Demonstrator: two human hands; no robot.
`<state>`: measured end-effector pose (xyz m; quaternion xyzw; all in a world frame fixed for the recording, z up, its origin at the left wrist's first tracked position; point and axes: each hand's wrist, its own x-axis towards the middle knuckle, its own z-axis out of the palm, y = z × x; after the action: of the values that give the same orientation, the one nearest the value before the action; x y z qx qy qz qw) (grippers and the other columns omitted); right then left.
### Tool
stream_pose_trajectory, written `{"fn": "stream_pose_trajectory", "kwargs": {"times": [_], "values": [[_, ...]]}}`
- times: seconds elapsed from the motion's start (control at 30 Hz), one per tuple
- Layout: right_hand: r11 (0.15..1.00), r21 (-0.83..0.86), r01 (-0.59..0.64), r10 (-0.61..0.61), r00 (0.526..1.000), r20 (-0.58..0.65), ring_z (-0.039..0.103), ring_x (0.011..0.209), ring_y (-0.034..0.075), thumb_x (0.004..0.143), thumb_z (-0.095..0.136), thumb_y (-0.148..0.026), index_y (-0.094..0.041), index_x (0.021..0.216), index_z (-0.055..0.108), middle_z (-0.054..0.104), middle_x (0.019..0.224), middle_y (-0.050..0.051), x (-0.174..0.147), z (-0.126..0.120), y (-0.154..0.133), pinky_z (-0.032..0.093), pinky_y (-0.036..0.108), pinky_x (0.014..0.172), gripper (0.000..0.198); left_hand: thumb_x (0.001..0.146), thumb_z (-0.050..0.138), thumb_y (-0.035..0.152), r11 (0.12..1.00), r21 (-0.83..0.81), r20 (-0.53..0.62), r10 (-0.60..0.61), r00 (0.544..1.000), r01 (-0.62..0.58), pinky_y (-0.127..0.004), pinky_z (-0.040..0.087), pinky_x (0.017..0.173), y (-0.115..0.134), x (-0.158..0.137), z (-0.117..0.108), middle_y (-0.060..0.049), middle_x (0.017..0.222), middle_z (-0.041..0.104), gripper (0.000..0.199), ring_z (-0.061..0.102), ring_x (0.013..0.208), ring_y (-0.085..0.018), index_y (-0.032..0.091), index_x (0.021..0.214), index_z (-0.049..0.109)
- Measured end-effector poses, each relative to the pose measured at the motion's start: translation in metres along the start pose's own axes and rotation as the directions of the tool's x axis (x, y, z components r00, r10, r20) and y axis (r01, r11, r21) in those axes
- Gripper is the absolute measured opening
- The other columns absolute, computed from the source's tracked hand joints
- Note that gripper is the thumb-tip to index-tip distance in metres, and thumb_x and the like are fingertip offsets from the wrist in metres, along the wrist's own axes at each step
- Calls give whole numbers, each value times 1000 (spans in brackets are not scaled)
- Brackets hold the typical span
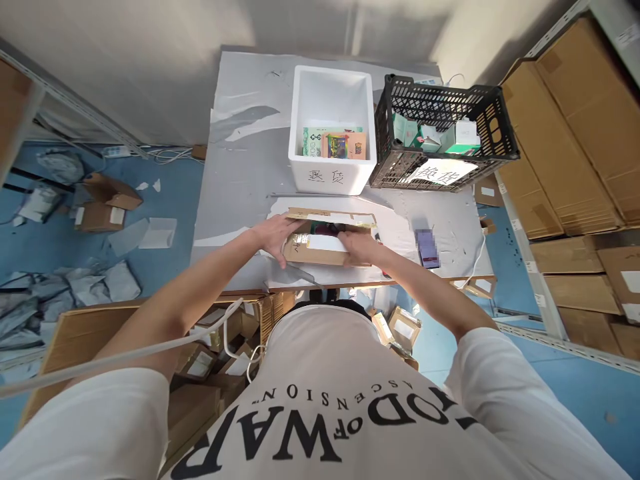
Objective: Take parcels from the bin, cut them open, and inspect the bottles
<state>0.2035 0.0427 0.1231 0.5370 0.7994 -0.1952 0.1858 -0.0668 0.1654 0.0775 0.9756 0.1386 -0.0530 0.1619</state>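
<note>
The opened cardboard box (317, 255) lies near on the bench (240, 170); left hand (273, 236), fingers apart, touches its left end; right hand (361, 247) reaches inside; whether its fingers clamp anything, I cannot tell

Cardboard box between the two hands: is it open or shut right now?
Open: the cardboard box has its long flaps apart, with dark contents showing between. How full, I cannot tell.
</note>
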Motion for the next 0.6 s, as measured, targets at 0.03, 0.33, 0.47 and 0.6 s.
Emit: {"fn": "stream_pose_trajectory", "kwargs": {"times": [0.03, 0.33, 0.47, 0.6], "values": [[1000, 11, 4, -4, 1000, -8, 62, 105, 30, 63, 84, -41, -13, 122, 48, 64, 117, 17, -3, 1, 0, 48, 33, 76, 75, 35, 73, 80, 1000, -3, 9, 24, 1000, -24, -42, 27, 114, -3, 1, 0, -24, 153, 33, 145, 33, 139, -41, 11, 151, 21], [990, -143, 1, -33, 974, -225, 58, 92, 24, 88, 54, -13, -15, 112, 49, 63, 107, 12, -27, 13, -13, 34, 32, 70, 25, 40, 78, 72, 991, 14, 98, 132, 986, -134, -43, 31, 112, -19, 7, 12, -21, 145, 47, 124, 38, 137, -40, 14, 142, 40], [972, -230, -53, -30, 939, -344, 52, 84, 23, 87, 40, 1, -16, 108, 52, 62, 98, 11, -40, 28, -25, 26, 34, 68, 29, 50, 79, 65, 988, 12, 23, 151, 988, -151, -44, 31, 113, -22, 11, 24, -22, 141, 49, 110, 41, 134, -39, 13, 140, 43], [965, -245, -91, -37, 880, -473, 46, 76, 21, 92, 37, -3, -18, 105, 56, 61, 87, 8, -49, 50, -33, 20, 35, 66, 28, 58, 76, 64, 977, -19, -53, 210, 976, -211, -45, 32, 112, -25, 15, 35, -23, 137, 53, 96, 45, 131, -39, 12, 134, 51]]}}
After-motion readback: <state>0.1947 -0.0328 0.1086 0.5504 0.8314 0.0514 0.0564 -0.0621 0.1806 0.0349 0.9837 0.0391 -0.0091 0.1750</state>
